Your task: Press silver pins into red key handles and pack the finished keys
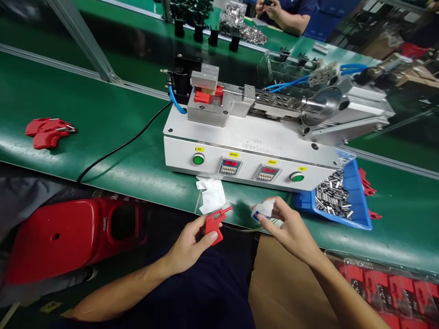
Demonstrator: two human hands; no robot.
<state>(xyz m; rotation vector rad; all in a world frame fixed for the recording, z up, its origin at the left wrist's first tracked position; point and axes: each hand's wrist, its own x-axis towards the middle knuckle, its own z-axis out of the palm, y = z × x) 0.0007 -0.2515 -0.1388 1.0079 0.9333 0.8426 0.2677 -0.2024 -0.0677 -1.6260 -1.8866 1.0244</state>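
My left hand (192, 242) is closed round a red pistol-shaped plastic part (213, 224), its thin end pointing up and to the right. Between the fingers of my right hand (291, 228) is a crumpled white wipe (265, 209) with a bit of blue at its lower edge. The two hands are apart, near the bench's front edge. More white wipes (211, 195) lie on the bench just beyond the red part. Behind them stands a white press machine (247, 157) with green buttons; another red part (206, 95) sits in its clamp.
A blue bin (360, 205) of small metal pins (332, 196) stands right of the machine. Several red parts (50, 131) lie at the far left. Trays of red parts (394, 288) are at lower right, a red stool (51, 237) at left. A person's hands (272, 10) show across the bench.
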